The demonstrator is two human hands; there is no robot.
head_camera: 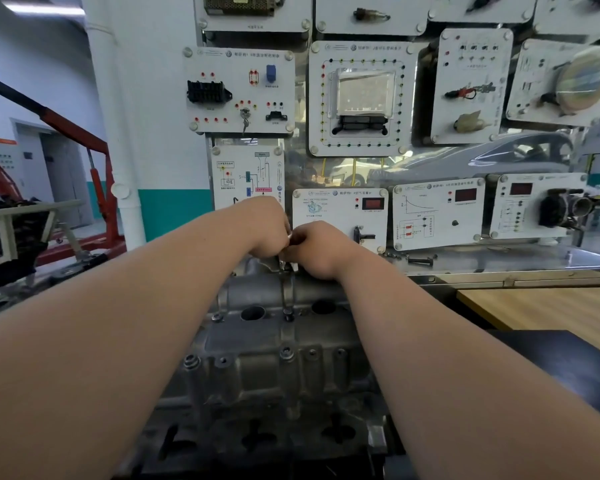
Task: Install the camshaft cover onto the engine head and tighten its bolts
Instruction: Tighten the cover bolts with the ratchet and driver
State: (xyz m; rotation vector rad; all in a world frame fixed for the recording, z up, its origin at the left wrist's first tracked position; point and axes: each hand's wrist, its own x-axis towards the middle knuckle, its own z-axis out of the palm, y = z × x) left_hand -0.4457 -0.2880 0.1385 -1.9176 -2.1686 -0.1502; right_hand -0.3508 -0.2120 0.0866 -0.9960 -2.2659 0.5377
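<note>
The grey aluminium camshaft cover (278, 341) lies on the engine head (257, 431) in front of me, with several bolts (287, 352) seated along it. Both arms reach to its far edge. My left hand (264, 230) and my right hand (317, 249) are curled close together over that edge. Between their fingers shows a small metal piece (288, 263), gripped by both; its shape is mostly hidden by the fingers.
A wall of white training panels (357, 98) with electrical parts stands right behind the engine. Loose bolts (420, 260) lie on the metal ledge at the right. A wooden tabletop (551, 306) is to the right, a red engine hoist (97, 188) to the left.
</note>
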